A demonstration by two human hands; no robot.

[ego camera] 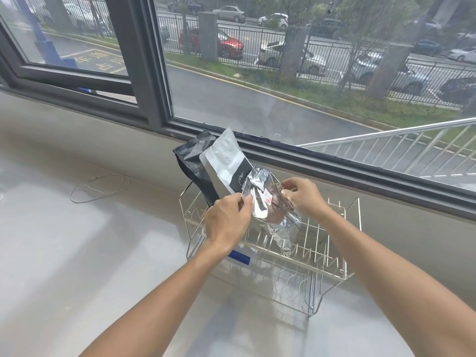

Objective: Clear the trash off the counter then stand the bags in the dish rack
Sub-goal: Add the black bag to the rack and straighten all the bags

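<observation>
A wire dish rack stands on the pale counter below the window. A black bag and a white-and-black bag lean upright in its far left slots. A crinkled silver foil bag with a small red-and-white label stands between the rack's prongs. My left hand pinches the foil bag's left top edge. My right hand pinches its right top edge. Under my left wrist a clear bag with a blue strip lies against the rack's front.
A thin loop of white string or wire lies on the counter to the left. The dark window frame and sill run right behind the rack. The counter spreads wide to the left and front.
</observation>
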